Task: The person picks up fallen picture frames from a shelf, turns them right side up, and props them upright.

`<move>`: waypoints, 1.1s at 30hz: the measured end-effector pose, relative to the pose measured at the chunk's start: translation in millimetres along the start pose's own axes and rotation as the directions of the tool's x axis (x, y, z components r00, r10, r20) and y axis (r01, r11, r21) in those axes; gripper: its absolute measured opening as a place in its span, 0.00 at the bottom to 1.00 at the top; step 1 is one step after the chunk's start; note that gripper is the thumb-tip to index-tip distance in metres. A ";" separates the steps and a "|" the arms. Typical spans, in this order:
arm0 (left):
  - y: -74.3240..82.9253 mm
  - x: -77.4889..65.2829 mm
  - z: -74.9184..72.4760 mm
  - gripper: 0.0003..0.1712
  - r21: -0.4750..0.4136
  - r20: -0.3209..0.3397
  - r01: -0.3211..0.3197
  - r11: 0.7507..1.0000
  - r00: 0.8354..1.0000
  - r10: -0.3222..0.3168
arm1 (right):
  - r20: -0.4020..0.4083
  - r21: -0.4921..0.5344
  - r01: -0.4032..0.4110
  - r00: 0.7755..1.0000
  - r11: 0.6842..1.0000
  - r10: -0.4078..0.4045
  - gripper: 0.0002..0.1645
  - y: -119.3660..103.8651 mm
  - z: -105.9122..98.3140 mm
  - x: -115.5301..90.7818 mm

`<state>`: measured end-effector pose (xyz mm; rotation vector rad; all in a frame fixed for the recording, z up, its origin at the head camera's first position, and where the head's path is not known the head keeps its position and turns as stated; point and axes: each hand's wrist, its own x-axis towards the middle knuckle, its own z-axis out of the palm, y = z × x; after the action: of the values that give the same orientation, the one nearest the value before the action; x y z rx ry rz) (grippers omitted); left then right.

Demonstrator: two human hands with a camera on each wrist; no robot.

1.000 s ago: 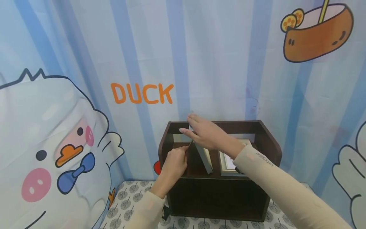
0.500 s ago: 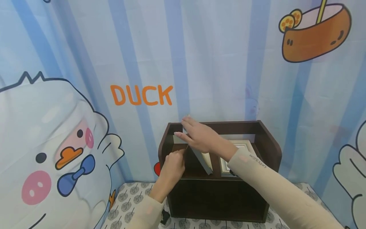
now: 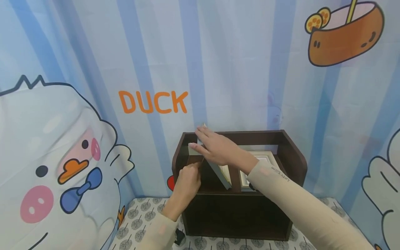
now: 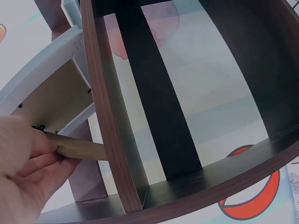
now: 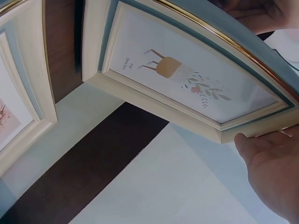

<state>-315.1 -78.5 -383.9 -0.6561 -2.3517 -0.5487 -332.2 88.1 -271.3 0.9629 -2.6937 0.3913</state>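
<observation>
A picture frame [image 3: 220, 173] leans left in the upper compartment of a dark brown desk shelf [image 3: 237, 217]. Its cream and blue-green border and a print of a yellow stool with leaves show in the right wrist view. My right hand [image 3: 218, 146] holds the frame's raised end, thumb towards the left and fingers reaching over the far side. At the frame's back, my left hand [image 3: 186, 181] pinches the brown stand flap [image 4: 79, 148] between thumb and fingers. The frame's brown backing [image 4: 56, 95] shows above that hand in the left wrist view.
A second picture frame [image 3: 265, 160] lies right of the shelf's middle divider [image 4: 110, 126], partly behind my right sleeve. The shelf's side walls and back rail [image 3: 250, 138] surround both. Under it lies a tree-patterned cloth [image 3: 137, 218]; a printed curtain [image 3: 234, 69] hangs behind.
Both hands have shifted slightly left, and the raised end of the picture frame has tipped further left. The frame's lower end has stayed about where it was.
</observation>
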 end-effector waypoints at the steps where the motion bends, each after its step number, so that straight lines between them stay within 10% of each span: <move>1: -0.2 0.2 0.1 0.06 -0.001 -0.004 0.002 1.000 1.000 -0.002 | 0.002 0.010 0.000 1.000 1.000 0.000 0.46 0.5 -0.5 0.0; 13: 7.1 -8.9 -11.2 0.12 -0.005 -0.106 0.017 1.000 0.994 -0.017 | -0.097 0.261 -0.133 0.982 0.956 0.163 0.48 33.0 -3.8 -14.2; 20: 19.9 -12.2 -19.9 0.11 -0.164 -0.162 0.084 0.983 0.981 -0.110 | -0.054 0.355 -0.253 0.955 0.900 0.290 0.39 57.9 3.9 -18.2; 33: 45.8 -24.0 -3.7 0.22 -0.618 0.045 0.307 0.724 0.933 -0.357 | 0.043 0.453 -0.377 0.914 0.808 0.402 0.38 70.6 33.6 -2.9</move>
<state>-270.8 -51.8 -387.4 -0.4614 -2.2056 -1.5305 -380.6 131.2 -315.1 0.4608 -2.7939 1.1572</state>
